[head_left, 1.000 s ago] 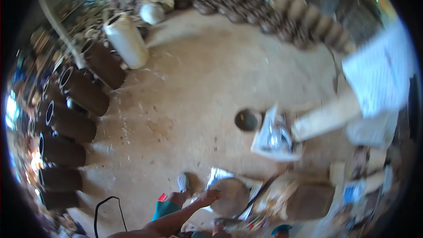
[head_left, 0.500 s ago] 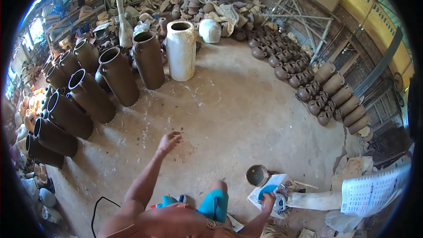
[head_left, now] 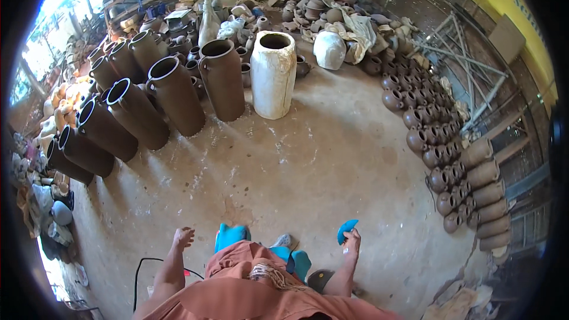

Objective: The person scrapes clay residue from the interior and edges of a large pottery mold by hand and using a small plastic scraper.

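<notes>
My right hand (head_left: 352, 243) is closed on a flat blue curved piece (head_left: 346, 231), holding it out above the floor to the right of my legs. Part of the piece is covered by my fingers. Out to the left, my left hand (head_left: 184, 237) hangs over the floor with loosely bent fingers and nothing in it. Beyond it, on the left, tall dark brown clay jars (head_left: 178, 95) with small handles stand in a curved row. A tall whitish cylinder (head_left: 272, 80) with an open top stands at the row's right end.
Rows of small brown pots (head_left: 435, 136) line the right side, beside pale cylinders (head_left: 483, 175). Heaped pottery (head_left: 320, 12) fills the back around a pole (head_left: 207, 6). A dark round container (head_left: 320, 280) lies partly behind my right arm. A black cable (head_left: 137, 278) curves at lower left.
My right hand has lifted the blue piece away from the white sheet. My left hand has drawn back toward my body. The view has turned left, so the calendar sheet is out of sight.
</notes>
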Demonstrator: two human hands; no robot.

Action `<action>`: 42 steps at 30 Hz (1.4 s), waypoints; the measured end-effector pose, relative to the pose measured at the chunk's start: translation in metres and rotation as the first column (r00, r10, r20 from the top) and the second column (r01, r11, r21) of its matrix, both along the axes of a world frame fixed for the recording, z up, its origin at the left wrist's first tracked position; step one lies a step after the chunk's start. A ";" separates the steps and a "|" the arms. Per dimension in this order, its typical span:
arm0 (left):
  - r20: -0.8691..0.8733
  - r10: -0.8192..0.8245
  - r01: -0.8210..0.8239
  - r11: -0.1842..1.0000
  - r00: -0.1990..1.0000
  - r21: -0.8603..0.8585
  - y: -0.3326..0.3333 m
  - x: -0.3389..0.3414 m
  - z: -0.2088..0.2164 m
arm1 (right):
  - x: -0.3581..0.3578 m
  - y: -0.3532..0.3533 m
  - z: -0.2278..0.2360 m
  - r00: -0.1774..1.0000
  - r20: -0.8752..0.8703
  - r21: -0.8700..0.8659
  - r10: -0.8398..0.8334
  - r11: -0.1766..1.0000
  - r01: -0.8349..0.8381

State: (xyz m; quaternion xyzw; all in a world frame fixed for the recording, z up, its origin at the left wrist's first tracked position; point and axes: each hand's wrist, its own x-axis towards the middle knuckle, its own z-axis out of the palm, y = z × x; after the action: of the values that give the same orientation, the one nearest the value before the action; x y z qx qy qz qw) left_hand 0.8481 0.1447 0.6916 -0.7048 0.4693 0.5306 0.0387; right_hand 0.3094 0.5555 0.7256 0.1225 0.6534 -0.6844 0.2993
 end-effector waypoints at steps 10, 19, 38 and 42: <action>-0.022 0.289 -0.272 0.922 0.957 0.277 0.040 -0.164 -0.025 | -0.273 -0.224 0.065 0.890 -0.289 0.057 0.352 0.935 -0.351; -0.284 0.158 -0.130 0.985 0.946 0.116 -0.195 -0.422 -0.014 | -0.445 -0.399 0.084 0.904 -0.355 0.091 0.240 0.971 -0.222; -0.430 -0.289 -0.023 0.808 0.856 -0.589 -0.639 -0.769 0.135 | -0.499 -1.025 0.030 0.623 -0.517 0.307 0.587 0.806 -0.506; -0.201 -0.437 0.181 0.688 0.877 -0.703 -0.721 -0.830 0.144 | -0.466 -1.087 -0.016 0.794 -0.181 0.380 0.581 0.786 -0.488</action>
State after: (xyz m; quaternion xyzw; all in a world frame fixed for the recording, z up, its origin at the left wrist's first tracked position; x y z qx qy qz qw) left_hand 0.0181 -0.5767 0.8356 -0.4731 0.7395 0.4308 -0.2092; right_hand -0.1569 -0.5319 0.7095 -0.1249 0.7975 -0.4673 0.3606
